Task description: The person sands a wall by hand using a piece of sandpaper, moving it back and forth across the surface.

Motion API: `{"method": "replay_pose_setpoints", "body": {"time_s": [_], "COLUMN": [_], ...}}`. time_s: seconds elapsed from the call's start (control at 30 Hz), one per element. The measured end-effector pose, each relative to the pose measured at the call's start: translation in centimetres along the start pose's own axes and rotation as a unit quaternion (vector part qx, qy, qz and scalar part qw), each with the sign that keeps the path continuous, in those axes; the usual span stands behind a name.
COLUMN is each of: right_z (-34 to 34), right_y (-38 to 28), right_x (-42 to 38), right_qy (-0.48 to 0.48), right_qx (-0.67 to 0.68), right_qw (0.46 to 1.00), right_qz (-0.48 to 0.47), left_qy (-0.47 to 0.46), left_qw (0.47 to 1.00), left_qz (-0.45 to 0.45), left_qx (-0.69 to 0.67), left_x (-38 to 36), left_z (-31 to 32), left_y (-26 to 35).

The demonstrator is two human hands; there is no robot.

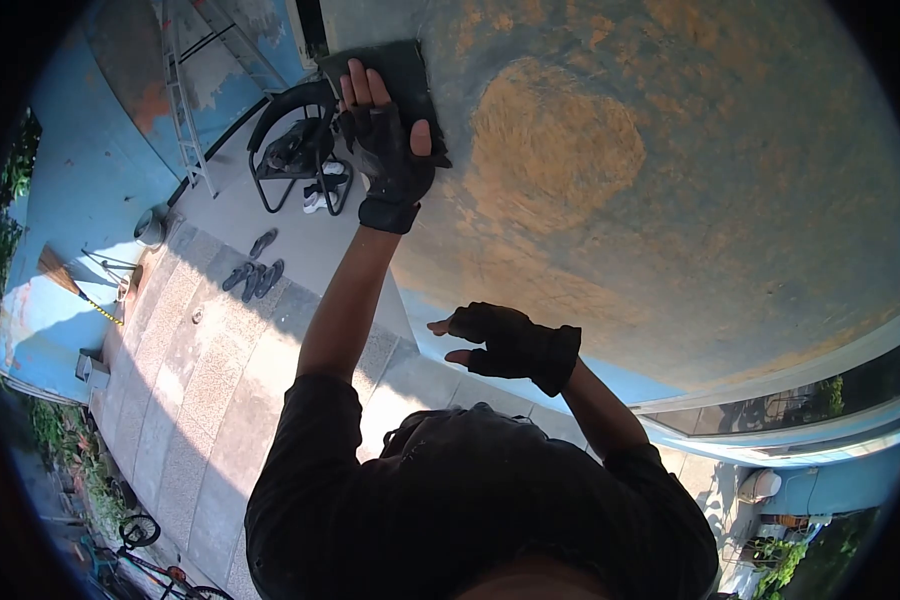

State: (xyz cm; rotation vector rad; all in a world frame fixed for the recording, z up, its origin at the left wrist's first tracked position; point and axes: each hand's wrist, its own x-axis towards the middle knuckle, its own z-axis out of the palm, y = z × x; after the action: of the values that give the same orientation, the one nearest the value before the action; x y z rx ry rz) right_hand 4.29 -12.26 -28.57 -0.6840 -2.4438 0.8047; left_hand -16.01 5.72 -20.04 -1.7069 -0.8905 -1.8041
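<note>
My left hand point(388, 150), in a black fingerless glove, is stretched out at the far end of the wall. Its fingers are straight and close together, with the thumb apart, and they overlap a dark flat piece with a ragged edge point(402, 70) at the wall's corner. Lower down, my right hand point(510, 345) wears the same kind of glove and hangs in front of the wall's lower edge. Its thumb and fingers point left, spread apart, with nothing showing between them. The wall point(690, 210) is grey with orange-brown smears and a rough tan round patch point(555, 140).
A black chair point(295, 140) holding a dark bag stands beyond my left arm, with shoes under it. Behind it leans a metal ladder point(180, 100). Sandals point(255, 278) lie on the paving. A broom point(65, 272), bucket point(150, 228) and bicycle point(155, 565) are farther left.
</note>
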Motion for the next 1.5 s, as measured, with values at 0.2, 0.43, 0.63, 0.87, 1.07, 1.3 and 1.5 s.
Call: {"method": "replay_pose_setpoints", "body": {"time_s": [0.2, 0.43, 0.63, 0.87, 1.07, 1.3, 1.5], "right_z": [0.5, 2.1, 3.3, 3.2, 2.8, 2.9, 3.3], "right_y": [-0.2, 0.2, 0.8, 0.1, -0.1, 0.6, 0.1], "right_x": [0.4, -1.1, -1.3, -1.4, -2.3, -3.1, -3.5], "right_qy": [-0.042, -0.058, -0.059, -0.061, -0.021, -0.009, -0.009], "right_qx": [-0.018, 0.007, 0.031, 0.034, 0.025, 0.033, 0.044], "right_qw": [0.999, 0.998, 0.998, 0.997, 0.998, 0.998, 0.996], "right_qz": [0.008, 0.023, 0.021, 0.029, 0.049, 0.057, 0.076], "left_qy": [-0.148, 0.032, -0.102, -0.092, -0.105, -0.103, -0.096], "left_qw": [0.978, 0.996, 0.992, 0.994, 0.991, 0.992, 0.995], "left_qz": [0.130, -0.075, 0.072, 0.067, 0.077, 0.023, 0.017], "left_qx": [0.063, -0.037, 0.023, 0.000, 0.023, -0.071, -0.022], "left_x": [-6.8, -1.0, -13.7, -14.7, -15.0, -12.1, -12.1], "left_z": [0.6, -0.4, 1.8, 2.0, 2.0, -0.2, 0.6], "left_y": [3.4, -1.1, 5.0, 4.7, 4.4, 6.6, 7.6]}}
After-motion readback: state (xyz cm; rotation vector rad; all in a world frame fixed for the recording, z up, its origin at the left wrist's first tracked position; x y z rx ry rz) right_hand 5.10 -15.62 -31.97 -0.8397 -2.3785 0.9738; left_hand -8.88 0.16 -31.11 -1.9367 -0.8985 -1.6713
